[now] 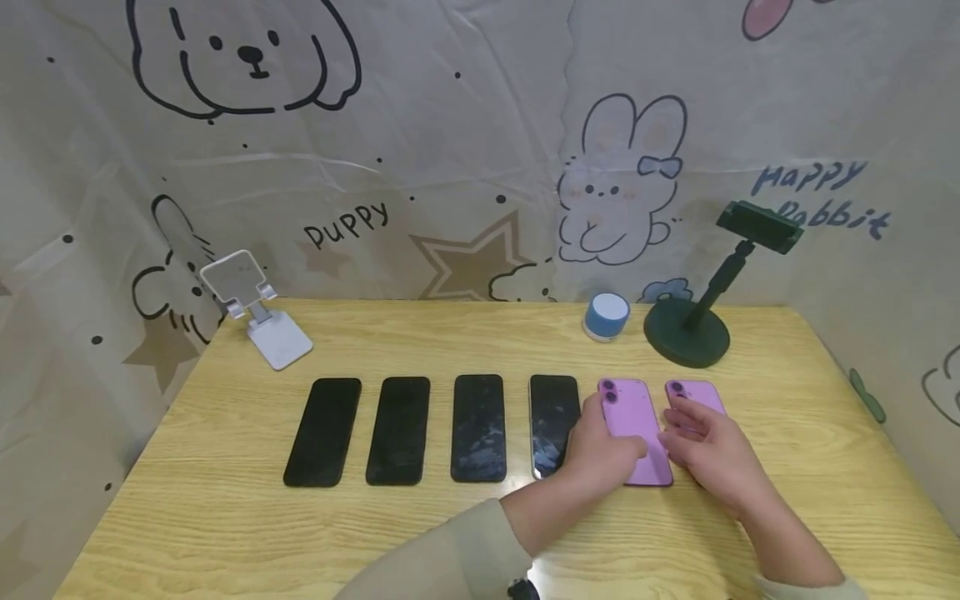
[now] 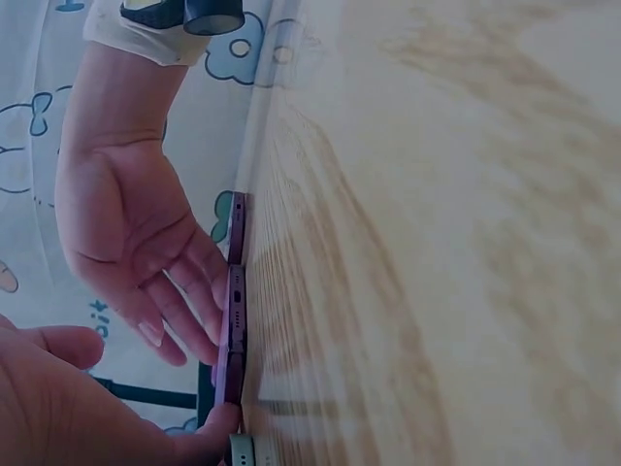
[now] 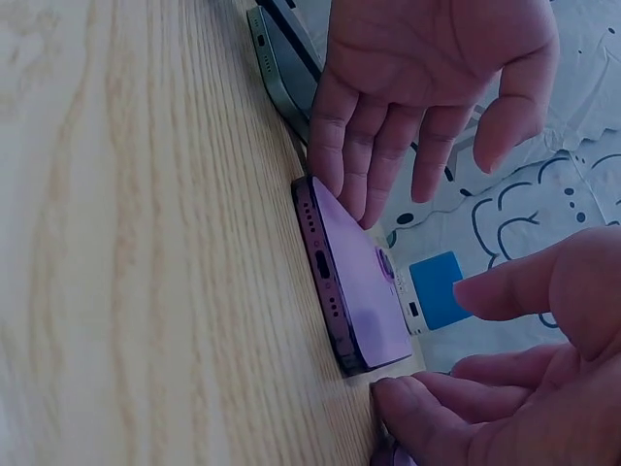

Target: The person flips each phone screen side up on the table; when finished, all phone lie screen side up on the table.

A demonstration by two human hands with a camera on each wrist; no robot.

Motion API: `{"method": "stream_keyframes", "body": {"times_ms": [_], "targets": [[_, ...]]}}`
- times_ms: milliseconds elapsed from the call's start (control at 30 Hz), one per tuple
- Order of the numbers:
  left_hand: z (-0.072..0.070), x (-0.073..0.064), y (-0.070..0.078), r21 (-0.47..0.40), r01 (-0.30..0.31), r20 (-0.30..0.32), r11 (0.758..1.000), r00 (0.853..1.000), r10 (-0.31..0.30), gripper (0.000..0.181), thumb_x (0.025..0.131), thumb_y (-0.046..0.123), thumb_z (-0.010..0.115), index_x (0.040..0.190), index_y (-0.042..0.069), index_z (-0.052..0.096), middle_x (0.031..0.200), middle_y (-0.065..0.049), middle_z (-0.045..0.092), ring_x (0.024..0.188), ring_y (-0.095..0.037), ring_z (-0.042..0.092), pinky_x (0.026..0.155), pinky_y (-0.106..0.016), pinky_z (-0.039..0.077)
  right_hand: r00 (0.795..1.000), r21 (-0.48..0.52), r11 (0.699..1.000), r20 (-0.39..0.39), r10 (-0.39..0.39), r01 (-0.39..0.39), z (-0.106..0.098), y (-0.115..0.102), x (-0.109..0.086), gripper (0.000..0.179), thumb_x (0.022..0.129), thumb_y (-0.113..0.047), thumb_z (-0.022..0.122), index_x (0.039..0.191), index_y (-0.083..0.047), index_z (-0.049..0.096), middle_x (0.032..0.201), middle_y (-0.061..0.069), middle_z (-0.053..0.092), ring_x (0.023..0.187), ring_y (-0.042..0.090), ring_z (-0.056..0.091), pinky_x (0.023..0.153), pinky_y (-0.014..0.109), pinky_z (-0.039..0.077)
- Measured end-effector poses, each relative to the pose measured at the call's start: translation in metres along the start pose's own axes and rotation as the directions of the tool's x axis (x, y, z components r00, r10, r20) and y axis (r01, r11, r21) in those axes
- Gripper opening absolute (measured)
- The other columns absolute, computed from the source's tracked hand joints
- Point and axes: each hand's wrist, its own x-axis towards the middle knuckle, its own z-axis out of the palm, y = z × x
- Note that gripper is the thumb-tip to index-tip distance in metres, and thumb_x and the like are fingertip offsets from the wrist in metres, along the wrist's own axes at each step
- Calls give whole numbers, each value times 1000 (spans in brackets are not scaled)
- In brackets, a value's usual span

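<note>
A smartphone with a pink-purple back [image 1: 633, 412] lies face down on the table. My left hand [image 1: 600, 450] is at its left long edge, fingertips right at the side and thumb raised over the back. The right wrist view shows this hand's fingers [image 3: 354, 146] fairly straight beside the phone's edge. My right hand [image 1: 708, 450] is above the gap between this phone and a second pink-purple phone [image 1: 708, 393], its fingers loosely bent over the second one's left side and partly hiding it. Just left of my left hand lies a black-screened phone [image 1: 553, 417], partly covered by it.
Three more dark phones [image 1: 478, 429] lie in the same row to the left. Behind stand a white folding phone stand [image 1: 279, 337], a small blue-and-white cylinder [image 1: 607, 315] and a dark green clip stand [image 1: 686, 333]. A printed cloth [image 1: 465, 167] hangs beyond the wooden table [image 1: 225, 533].
</note>
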Motion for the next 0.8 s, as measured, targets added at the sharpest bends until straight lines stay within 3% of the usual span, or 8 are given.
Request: {"method": "stream_keyframes", "body": {"times_ms": [400, 600, 800], "targets": [[2, -1, 1, -43, 22, -8, 999, 1000, -22, 85, 66, 7, 79, 144, 11, 45, 128, -10, 59, 100, -20, 53, 91, -42, 45, 999, 78, 996, 37, 33, -36, -2, 2, 1, 64, 99, -6, 58, 149, 16, 24, 144, 37, 40, 128, 41, 47, 84, 25, 53], [7, 0, 0, -59, 22, -5, 998, 1000, -22, 84, 66, 6, 79, 143, 12, 45, 129, -9, 58, 101, -20, 53, 91, -41, 45, 998, 48, 997, 38, 52, -54, -9, 5, -1, 65, 100, -7, 57, 149, 17, 22, 145, 38, 37, 126, 38, 49, 83, 25, 53], [8, 1, 1, -66, 27, 3, 997, 1000, -27, 81, 69, 6, 78, 143, 12, 44, 134, -9, 56, 107, -20, 54, 95, -42, 45, 999, 96, 995, 33, 27, -30, -11, 8, -2, 61, 99, -2, 56, 147, 20, 24, 144, 40, 38, 128, 41, 46, 85, 28, 53]]}}
